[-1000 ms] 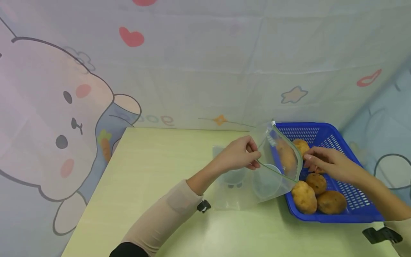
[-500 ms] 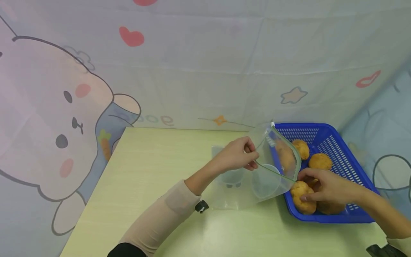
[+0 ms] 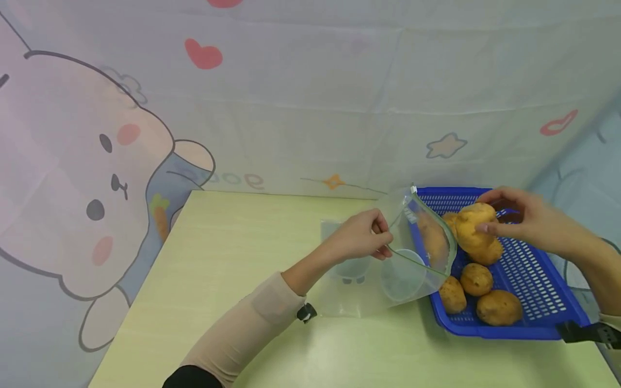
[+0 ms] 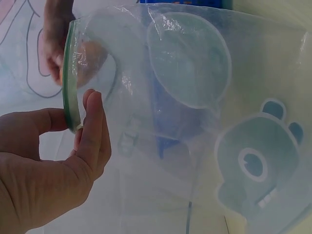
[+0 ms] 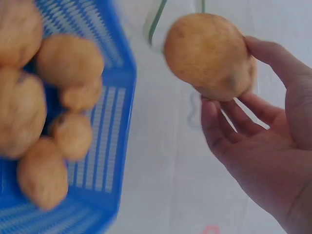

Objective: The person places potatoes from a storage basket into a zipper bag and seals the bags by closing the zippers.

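Note:
My left hand [image 3: 361, 234] pinches the green zip edge of a clear zip-lock bag [image 3: 407, 275] printed with pale cartoon shapes, and the bag's mouth gapes toward the right. In the left wrist view, the thumb and fingers clasp the green zip strip [image 4: 72, 78]. My right hand [image 3: 538, 223] holds a yellow-brown potato [image 3: 473, 226] above the blue basket [image 3: 495, 332], close to the bag's mouth. The right wrist view shows this potato [image 5: 204, 51] gripped between thumb and fingers. Another potato shows through the plastic; whether it lies inside the bag or behind it, I cannot tell.
Several potatoes lie in the basket, among them a large one [image 3: 499, 308] near its front. The pale table [image 3: 233, 237] extends left of the bag. A printed cloth [image 3: 310, 108] hangs behind the table, and a dark cable loops at the far right.
My right hand has reached to the front-left of the basket, taken a potato there, and lifted it up and back beside the bag's mouth. The left hand has stayed at the bag's edge.

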### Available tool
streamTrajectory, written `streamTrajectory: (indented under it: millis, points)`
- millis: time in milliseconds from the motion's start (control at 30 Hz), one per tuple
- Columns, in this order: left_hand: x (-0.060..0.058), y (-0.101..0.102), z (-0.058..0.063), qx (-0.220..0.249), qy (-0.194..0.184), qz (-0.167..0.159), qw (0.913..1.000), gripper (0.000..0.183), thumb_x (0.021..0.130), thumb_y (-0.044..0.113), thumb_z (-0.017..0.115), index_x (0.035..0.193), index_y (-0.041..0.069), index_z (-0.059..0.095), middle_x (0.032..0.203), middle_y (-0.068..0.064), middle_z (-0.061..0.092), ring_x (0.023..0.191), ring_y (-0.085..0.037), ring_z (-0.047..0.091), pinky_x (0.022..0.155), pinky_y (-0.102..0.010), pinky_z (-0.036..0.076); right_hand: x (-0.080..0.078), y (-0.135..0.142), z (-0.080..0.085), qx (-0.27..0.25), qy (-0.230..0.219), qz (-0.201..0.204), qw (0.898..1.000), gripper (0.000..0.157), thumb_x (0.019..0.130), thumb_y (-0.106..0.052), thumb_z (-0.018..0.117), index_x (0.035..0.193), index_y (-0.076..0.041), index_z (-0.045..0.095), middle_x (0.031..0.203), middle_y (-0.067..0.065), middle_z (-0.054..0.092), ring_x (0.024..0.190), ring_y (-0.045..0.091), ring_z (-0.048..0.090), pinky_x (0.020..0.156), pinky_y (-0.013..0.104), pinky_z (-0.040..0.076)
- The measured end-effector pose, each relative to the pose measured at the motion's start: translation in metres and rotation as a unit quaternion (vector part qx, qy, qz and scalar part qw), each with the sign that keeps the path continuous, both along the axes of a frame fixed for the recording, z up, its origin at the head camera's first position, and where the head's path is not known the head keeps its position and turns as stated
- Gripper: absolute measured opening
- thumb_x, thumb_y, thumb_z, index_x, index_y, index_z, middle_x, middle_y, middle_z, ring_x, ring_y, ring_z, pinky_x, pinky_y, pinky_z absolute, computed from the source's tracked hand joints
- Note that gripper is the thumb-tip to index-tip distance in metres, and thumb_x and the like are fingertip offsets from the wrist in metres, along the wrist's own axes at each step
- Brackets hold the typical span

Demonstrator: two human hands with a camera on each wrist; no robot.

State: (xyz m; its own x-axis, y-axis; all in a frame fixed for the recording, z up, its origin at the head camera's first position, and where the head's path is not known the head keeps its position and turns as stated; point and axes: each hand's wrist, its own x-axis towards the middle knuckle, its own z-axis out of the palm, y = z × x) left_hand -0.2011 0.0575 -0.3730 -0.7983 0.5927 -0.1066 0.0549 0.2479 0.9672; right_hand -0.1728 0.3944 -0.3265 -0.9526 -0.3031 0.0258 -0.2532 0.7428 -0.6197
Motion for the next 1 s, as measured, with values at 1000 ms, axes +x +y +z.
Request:
streamTrajectory:
  millis: [1000]
  points:
    - [0.007,0.002,0.007,0.022,-0.011,0.007,0.9997,0.004,0.096,0.004,0.055,0.099,0.002,0.053,0.092,-0.015,0.061,0.082,-0.038,0.072,0.064,-0.033,0.064,0.016,0.018,-0.061,0.084,0.052,0.027,0.995,0.036,0.088,-0.030,0.077,0.117,-0.013,0.064,0.107,0.002,0.067,0.094,0.015,0.062,0.074,0.028,0.057]
